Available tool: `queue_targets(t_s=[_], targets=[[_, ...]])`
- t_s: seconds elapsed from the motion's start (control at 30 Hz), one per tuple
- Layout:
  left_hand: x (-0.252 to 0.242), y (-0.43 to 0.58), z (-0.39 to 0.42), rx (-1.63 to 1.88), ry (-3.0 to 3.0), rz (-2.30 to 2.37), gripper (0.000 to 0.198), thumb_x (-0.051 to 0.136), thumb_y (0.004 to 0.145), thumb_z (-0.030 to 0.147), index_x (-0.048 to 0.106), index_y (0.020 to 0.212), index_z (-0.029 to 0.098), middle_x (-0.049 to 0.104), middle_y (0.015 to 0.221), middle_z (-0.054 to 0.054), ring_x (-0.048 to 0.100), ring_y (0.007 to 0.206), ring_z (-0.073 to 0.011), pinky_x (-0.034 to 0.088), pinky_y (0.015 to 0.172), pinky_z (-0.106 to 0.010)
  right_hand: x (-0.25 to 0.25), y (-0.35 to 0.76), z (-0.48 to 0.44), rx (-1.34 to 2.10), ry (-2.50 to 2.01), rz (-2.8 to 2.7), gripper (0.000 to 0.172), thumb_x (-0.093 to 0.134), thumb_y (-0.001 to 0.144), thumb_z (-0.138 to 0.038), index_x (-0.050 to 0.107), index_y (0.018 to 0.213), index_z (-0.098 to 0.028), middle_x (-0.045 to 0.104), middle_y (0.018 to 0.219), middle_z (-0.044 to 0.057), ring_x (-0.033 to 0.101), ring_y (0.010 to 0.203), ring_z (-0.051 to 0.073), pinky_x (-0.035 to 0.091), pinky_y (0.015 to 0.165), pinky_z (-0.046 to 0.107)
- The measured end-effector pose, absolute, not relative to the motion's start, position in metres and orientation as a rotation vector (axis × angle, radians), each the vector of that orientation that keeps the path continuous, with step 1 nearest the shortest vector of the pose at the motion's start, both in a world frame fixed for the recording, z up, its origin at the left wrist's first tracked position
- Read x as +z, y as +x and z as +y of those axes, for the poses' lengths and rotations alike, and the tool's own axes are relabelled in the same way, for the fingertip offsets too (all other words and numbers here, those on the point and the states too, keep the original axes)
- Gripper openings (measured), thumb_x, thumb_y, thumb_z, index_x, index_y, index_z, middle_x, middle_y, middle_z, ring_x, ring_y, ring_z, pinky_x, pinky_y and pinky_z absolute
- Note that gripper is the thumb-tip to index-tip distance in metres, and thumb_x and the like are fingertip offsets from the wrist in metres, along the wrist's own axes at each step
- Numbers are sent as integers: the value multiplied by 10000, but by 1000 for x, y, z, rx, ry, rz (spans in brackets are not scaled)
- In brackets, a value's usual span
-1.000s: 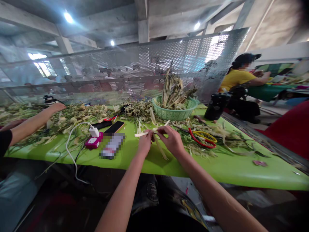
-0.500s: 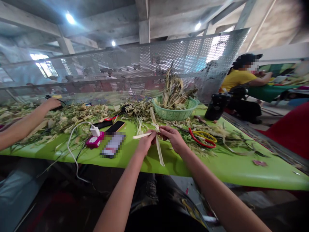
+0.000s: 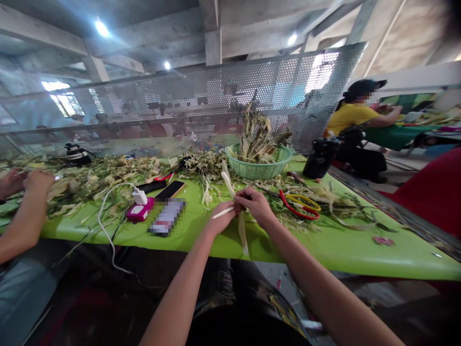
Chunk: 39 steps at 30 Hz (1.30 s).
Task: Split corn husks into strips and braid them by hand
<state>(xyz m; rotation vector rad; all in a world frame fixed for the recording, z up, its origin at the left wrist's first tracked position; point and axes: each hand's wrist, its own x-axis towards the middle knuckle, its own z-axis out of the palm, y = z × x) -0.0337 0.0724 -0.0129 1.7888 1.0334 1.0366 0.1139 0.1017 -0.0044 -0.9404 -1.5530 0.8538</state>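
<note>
My left hand (image 3: 220,222) and my right hand (image 3: 256,205) meet above the green table (image 3: 334,250), both pinched on pale leaf strips (image 3: 243,234). One strip hangs down toward the table edge, another points up and away, and a short one sticks out left of my left hand. Red and yellow scissors (image 3: 299,205) lie just right of my right hand among leaf scraps.
A green basket (image 3: 262,168) of dried leaves stands behind my hands. A phone (image 3: 169,191), a pink charger (image 3: 137,211) with a white cable and leaf litter lie to the left. Another person's arms (image 3: 21,216) rest at the far left; a person in yellow (image 3: 351,117) sits at the right.
The person at the left pulled their arm back toward the table edge. My hands shifted slightly, and the hanging strip now drops straighter down while the left strip looks shorter.
</note>
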Motion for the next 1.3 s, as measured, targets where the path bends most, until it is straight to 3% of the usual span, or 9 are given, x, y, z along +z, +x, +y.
queue_targets(t_s=[0.13,0.3,0.4,0.57,0.83,1.03,1.17,1.3], targets=[[-19,-33,74,1021,1842,1140,255,493,882,363,615,759,176,581,663,-11,499,607,-149,353,580,-272,-5,113,102,741,-942,-1620,161,725,690,-375,711,715,-217,601,726,2,550,732,179,434,695,297],[-16,-39,74,1232,1628,1084,304,449,905,434,541,753,188,471,615,22,416,567,-122,303,541,-253,3,110,94,1063,-905,-1504,268,660,769,-448,723,887,-216,684,813,17,606,755,179,463,738,311],[-10,-43,72,1352,1404,1030,311,480,892,457,504,734,190,440,613,31,391,564,-109,298,535,-242,5,111,93,1132,-870,-1476,270,704,740,-420,717,907,-208,700,828,19,624,784,175,468,771,308],[-7,-41,70,1342,1138,777,284,624,817,441,549,727,182,471,605,29,400,539,-83,325,509,-210,0,113,99,1094,-836,-1440,279,779,660,-377,688,853,-198,676,771,6,611,742,160,478,749,298],[-8,-46,76,1340,879,545,298,725,738,409,612,815,144,567,671,21,484,513,-47,392,481,-165,-9,109,105,1118,-850,-1617,234,740,676,-392,658,751,-186,647,688,-6,580,647,151,464,664,288],[-11,-48,78,1427,893,633,278,674,772,433,593,817,171,627,764,-20,569,625,-112,460,607,-241,-12,113,107,707,-1041,-1890,151,660,724,-335,697,735,-189,668,683,13,584,638,179,436,615,289],[-17,-45,76,1498,1229,1025,300,605,824,466,570,712,190,545,632,-9,515,606,-145,417,638,-281,-6,115,102,461,-1018,-1725,197,596,808,-341,710,891,-203,697,850,52,617,743,201,466,690,319],[-16,-39,75,1479,1447,1255,246,619,810,335,531,626,198,489,607,-10,475,631,-165,366,639,-293,2,110,89,427,-828,-1835,195,580,856,-311,696,979,-213,667,886,57,614,788,197,482,729,322]])
